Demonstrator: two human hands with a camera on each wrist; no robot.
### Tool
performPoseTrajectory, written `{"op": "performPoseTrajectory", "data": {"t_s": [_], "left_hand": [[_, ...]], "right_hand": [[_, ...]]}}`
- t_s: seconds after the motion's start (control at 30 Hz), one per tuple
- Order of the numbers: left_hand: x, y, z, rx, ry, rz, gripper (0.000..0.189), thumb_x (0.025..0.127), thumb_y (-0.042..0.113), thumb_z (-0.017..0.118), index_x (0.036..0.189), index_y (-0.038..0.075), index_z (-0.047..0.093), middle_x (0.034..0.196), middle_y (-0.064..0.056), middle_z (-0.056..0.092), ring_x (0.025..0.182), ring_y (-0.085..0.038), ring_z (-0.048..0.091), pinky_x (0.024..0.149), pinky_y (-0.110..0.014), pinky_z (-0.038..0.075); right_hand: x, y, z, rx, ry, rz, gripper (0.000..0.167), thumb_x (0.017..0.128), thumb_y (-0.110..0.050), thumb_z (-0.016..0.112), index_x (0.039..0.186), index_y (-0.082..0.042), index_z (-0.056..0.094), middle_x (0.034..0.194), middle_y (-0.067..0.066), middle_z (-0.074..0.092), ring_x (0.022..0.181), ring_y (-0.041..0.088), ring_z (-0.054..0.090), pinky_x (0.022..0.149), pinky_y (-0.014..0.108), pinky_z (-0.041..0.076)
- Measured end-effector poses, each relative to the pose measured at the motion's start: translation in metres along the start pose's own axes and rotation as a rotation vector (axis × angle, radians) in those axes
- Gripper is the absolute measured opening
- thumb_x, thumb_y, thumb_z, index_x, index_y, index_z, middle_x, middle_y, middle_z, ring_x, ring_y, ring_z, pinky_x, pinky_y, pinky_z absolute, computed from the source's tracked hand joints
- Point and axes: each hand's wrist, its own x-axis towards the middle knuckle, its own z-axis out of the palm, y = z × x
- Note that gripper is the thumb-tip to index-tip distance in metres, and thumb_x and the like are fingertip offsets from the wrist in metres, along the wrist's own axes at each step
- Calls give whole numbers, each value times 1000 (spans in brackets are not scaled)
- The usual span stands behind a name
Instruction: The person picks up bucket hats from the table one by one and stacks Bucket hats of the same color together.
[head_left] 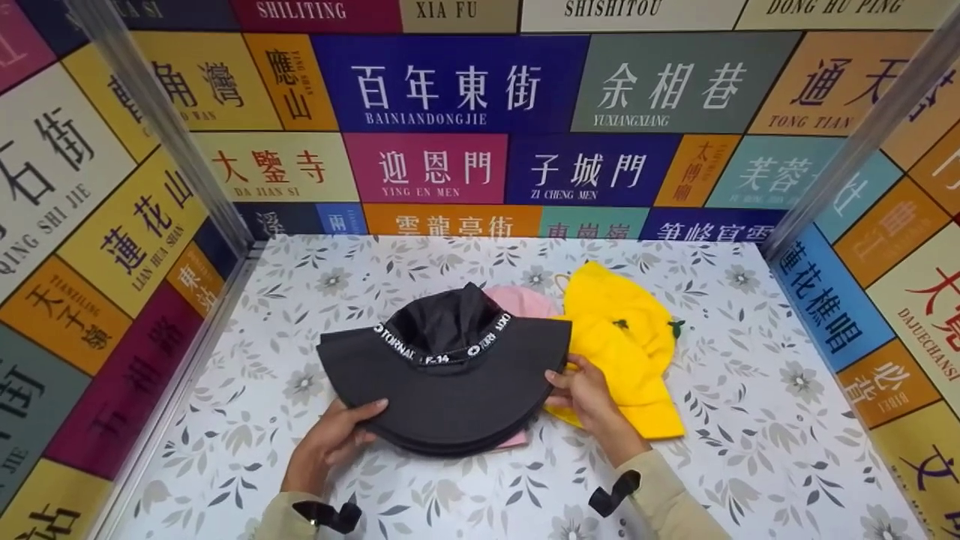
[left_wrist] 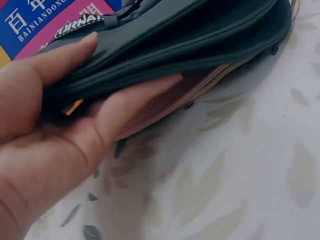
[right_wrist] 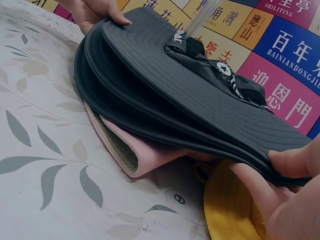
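A stack of black wide-brimmed hats (head_left: 457, 397) is held between both hands, the brims layered and white lettering along the band. My left hand (head_left: 334, 439) grips its left edge, thumb on top and fingers underneath, as the left wrist view also shows. At the right edge, my right hand (head_left: 589, 394) pinches the brims between thumb and fingers. Beneath the black brims lies a pink hat (right_wrist: 145, 155), mostly covered; its crown shows behind them in the head view. Yellow hats (head_left: 622, 337) lie close beside the right hand, with a small green piece on one.
The table (head_left: 247, 360) wears a white cover with grey leaves and flowers. Colourful panels with street names (head_left: 450, 82) stand at the back and both sides. Metal posts (head_left: 165, 120) rise at the back corners.
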Motion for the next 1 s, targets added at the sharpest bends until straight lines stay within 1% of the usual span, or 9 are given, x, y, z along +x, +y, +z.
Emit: {"op": "performPoseTrajectory", "data": {"t_s": [0.07,0.13,0.27,0.37,0.43,0.57,0.77,0.87,1.0], "left_hand": [[0,-2,5,-69,-5,34,32,97,8,63,125,2,48,94,-7,77,76,-18,76,66,-28,61],[1,-3,12,-130,29,63,35,97,7,63,127,0,47,95,-7,76,84,-21,76,74,-33,62],[2,-1,22,-137,141,62,34,94,9,67,122,-2,49,83,-3,73,69,-15,71,65,-28,60],[0,4,23,-59,137,34,31,93,11,68,116,-2,52,75,-2,72,58,-12,68,54,-23,55],[-1,6,21,14,100,21,30,94,14,69,115,-2,54,76,-3,75,56,-12,69,46,-21,49],[-1,9,16,134,72,24,30,93,20,71,108,-1,57,69,-6,74,44,-12,64,33,-20,32],[0,7,16,92,87,64,28,92,11,71,110,-4,56,77,-7,75,53,-16,70,43,-23,46],[1,7,17,35,79,89,29,92,6,69,114,-6,53,84,-6,75,67,-20,75,56,-28,58],[3,8,17,-15,47,117,30,94,2,66,117,-6,51,89,-6,73,79,-23,76,70,-36,62]], "right_hand": [[0,0,1,-9,3,-10,55,95,-4,65,144,-5,41,111,13,68,83,20,73,66,26,59],[1,1,1,-9,3,-7,52,95,-3,64,142,-6,42,107,12,68,81,20,72,65,26,59],[1,3,2,3,-17,-11,50,95,-2,63,140,-5,42,104,10,68,80,21,73,65,27,59],[0,3,1,4,-21,-11,49,95,-2,63,140,-7,41,107,12,67,83,21,73,67,27,59],[0,2,0,0,-18,-9,49,96,-2,62,140,-8,41,112,13,66,85,21,73,68,27,59],[-1,-1,-2,-11,-29,-9,52,96,-3,62,143,-10,40,121,15,63,90,22,73,71,28,60],[-1,-2,-3,-24,-77,-26,48,97,-7,63,140,-13,42,121,14,65,95,23,73,79,30,60],[-1,-2,-4,-6,-106,-39,47,97,-8,63,139,-13,42,119,12,66,94,23,73,81,31,61],[1,-1,-4,25,-128,-45,50,97,-10,64,142,-11,41,119,10,66,95,22,72,83,31,60]]}}
